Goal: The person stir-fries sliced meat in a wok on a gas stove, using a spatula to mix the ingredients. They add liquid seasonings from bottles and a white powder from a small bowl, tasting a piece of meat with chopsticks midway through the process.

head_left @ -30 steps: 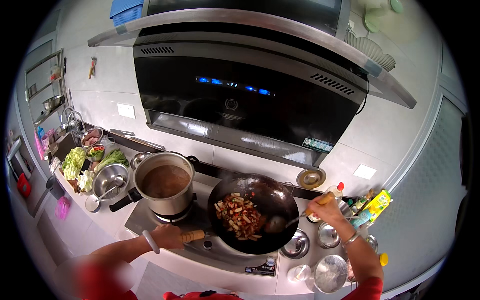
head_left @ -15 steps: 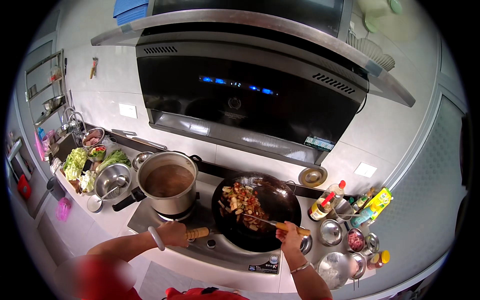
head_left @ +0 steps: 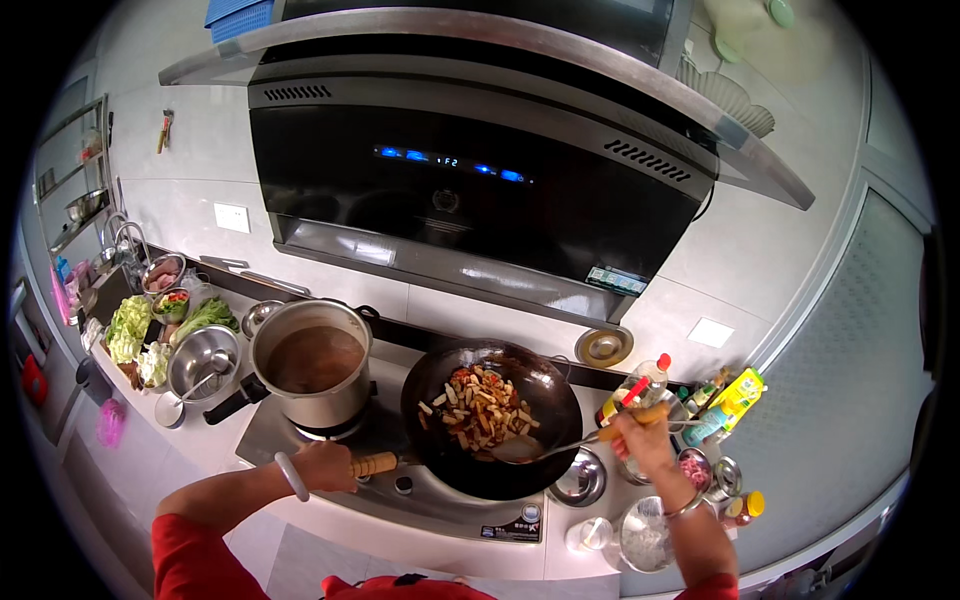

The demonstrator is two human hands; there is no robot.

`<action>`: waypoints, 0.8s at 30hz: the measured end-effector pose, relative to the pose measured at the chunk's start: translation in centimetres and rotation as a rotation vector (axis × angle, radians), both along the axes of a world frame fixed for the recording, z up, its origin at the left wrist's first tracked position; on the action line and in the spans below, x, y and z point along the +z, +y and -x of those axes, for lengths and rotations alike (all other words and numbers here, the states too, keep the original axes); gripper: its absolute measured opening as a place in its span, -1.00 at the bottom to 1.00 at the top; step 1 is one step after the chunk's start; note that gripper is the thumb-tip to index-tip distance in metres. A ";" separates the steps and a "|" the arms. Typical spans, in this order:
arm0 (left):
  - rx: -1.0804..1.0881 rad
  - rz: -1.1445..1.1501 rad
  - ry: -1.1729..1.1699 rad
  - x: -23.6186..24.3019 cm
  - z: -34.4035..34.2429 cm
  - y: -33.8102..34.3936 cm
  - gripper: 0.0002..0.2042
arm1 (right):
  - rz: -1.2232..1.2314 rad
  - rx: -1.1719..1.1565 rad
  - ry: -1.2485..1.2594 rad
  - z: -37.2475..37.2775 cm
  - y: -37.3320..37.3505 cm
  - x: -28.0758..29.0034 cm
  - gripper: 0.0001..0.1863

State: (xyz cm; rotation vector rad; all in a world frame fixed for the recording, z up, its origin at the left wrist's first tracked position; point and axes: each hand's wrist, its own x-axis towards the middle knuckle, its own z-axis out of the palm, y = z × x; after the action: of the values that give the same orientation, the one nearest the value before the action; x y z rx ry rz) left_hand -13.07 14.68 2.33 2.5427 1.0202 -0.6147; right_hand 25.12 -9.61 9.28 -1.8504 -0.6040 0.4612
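The left hand (head_left: 325,466) is closed round the wooden handle (head_left: 374,464) of the black wok (head_left: 492,417), which sits on the stove (head_left: 440,500) just right of a steel pot (head_left: 308,368). The right hand (head_left: 640,438) grips a spatula (head_left: 560,447) whose blade lies in the chopped food (head_left: 482,408) by the wok's near rim. Steel bowls (head_left: 640,535) and bottles (head_left: 728,405) crowd the counter about that wrist, both forearms rising from the lower edge.

The ladle's (head_left: 520,449) bowl sits partly hidden behind the wok's (head_left: 490,415) rim.
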 end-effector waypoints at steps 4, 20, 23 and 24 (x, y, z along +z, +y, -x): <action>0.023 0.001 0.050 0.3 -0.1 -0.1 -0.54 | 0.139 0.096 -0.171 -1.2 0.8 2.7 -0.83; 0.003 -0.039 0.016 -0.2 0.0 0.0 -0.57 | -0.303 0.615 -0.676 3.1 4.4 -5.8 -0.83; -0.006 -0.049 0.006 -0.2 -0.3 -0.1 -0.57 | -0.234 0.595 -0.538 2.0 3.4 -4.2 -0.83; -0.003 -0.047 0.000 -0.1 -0.3 -0.1 -0.57 | -0.106 0.514 -0.504 0.8 3.4 -3.0 -0.85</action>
State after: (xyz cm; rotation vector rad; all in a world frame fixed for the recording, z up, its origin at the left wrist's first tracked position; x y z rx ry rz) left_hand -12.76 14.55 2.27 2.5856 1.0424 -0.5989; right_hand 24.32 -6.24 6.26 -1.7021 -1.4354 0.2785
